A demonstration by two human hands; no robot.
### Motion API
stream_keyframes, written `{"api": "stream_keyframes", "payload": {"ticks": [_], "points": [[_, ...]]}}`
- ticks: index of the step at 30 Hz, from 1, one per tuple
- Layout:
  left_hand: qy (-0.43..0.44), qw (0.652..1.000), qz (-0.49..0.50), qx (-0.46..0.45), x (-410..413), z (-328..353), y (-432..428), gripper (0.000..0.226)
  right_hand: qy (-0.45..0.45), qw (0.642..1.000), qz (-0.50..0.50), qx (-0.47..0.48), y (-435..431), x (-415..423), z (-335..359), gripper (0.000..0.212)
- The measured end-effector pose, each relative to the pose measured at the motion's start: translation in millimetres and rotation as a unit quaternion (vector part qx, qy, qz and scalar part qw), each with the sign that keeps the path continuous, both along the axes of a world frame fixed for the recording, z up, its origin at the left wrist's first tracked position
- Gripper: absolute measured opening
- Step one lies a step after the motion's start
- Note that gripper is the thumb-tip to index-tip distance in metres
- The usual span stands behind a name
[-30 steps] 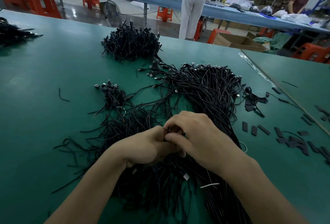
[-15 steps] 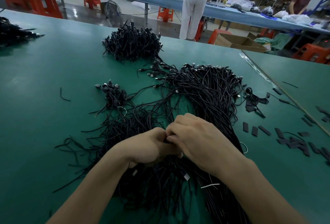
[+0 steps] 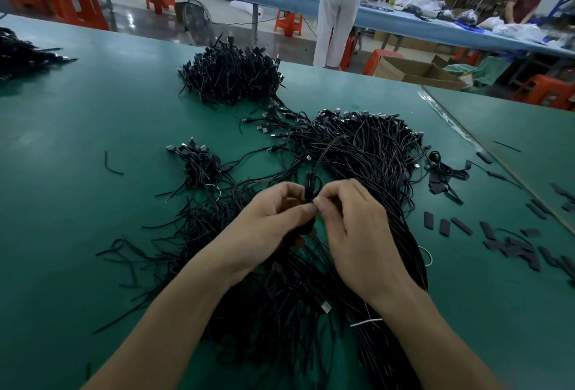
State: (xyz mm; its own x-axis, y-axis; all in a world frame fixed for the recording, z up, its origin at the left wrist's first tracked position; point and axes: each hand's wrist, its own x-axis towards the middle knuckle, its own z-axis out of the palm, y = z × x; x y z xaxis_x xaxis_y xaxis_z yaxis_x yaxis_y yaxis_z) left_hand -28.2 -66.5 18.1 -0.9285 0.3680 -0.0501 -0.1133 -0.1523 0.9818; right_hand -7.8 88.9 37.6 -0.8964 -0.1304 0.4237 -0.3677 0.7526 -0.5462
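A large heap of black cables with plug ends lies across the green table. My left hand and my right hand meet above the heap, both pinching one folded black cable that loops up between the fingertips. The cable's lower part is hidden behind my fingers. A small tied bundle of cables lies to the left, and a big pile of coiled cables sits farther back.
Several short black sleeve pieces are scattered on the right. Another cable pile sits at the far left edge. A table seam runs along the right. A person in white trousers stands behind the table; a cardboard box is on the floor.
My hands have lifted slightly and parted a little, and the folded cable loop now shows above the fingertips where it was covered before.
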Motion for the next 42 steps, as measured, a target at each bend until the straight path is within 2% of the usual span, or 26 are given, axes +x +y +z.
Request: {"api": "stream_keyframes", "payload": {"ticks": [2,5,7,9,14,18,23,25,27,30,33,34,36,39,42], "points": [[0.107,0.987,0.052,-0.106,-2,-2,1,0.012,-0.045,0.994,-0.005,-0.098,-1,0,-6,0.012],[0.271,0.915,0.173,-0.243,-3,-5,-1,0.026,-0.135,0.964,0.008,-0.228,-5,-1,-9,0.017],[0.328,0.895,0.196,-0.23,-3,-5,-3,0.035,-0.168,0.938,0.019,-0.303,-8,-2,-8,0.021],[0.325,0.909,0.177,-0.194,-1,-4,-3,0.035,-0.176,0.925,0.03,-0.336,-9,-4,-4,0.021],[0.257,0.948,0.155,-0.101,2,5,-1,0.032,-0.145,0.945,0.038,-0.29,-6,-7,-1,0.018],[0.266,0.946,0.162,-0.092,3,5,0,0.009,-0.121,0.966,0.038,-0.226,-2,-8,-3,0.016],[0.243,0.956,0.149,-0.062,2,1,0,0.048,-0.144,0.951,0.034,-0.27,0,-7,-1,0.018],[0.277,0.939,0.174,-0.11,2,-1,1,0.046,-0.175,0.928,0.049,-0.324,-1,-5,1,0.019],[0.34,0.906,0.2,-0.152,2,-1,1,0.03,-0.192,0.915,0.056,-0.349,-1,-4,3,0.019],[0.434,0.853,0.24,-0.165,2,-6,3,0.019,-0.194,0.917,0.061,-0.343,-3,-4,5,0.023],[0.465,0.822,0.274,-0.184,1,-10,4,0.002,-0.189,0.918,0.047,-0.346,-5,-5,5,0.022],[0.478,0.812,0.272,-0.195,1,-11,4,0.004,-0.183,0.917,0.041,-0.352,-6,-6,5,0.021],[0.491,0.809,0.258,-0.193,2,-12,6,0.007,-0.159,0.923,0.032,-0.348,-5,-8,6,0.02],[0.46,0.841,0.228,-0.172,6,-8,6,0.012,-0.1,0.953,0.028,-0.284,-5,-9,6,0.018],[0.425,0.857,0.227,-0.185,7,-6,6,0.006,-0.063,0.964,0.024,-0.257,-6,-7,4,0.015]]}}
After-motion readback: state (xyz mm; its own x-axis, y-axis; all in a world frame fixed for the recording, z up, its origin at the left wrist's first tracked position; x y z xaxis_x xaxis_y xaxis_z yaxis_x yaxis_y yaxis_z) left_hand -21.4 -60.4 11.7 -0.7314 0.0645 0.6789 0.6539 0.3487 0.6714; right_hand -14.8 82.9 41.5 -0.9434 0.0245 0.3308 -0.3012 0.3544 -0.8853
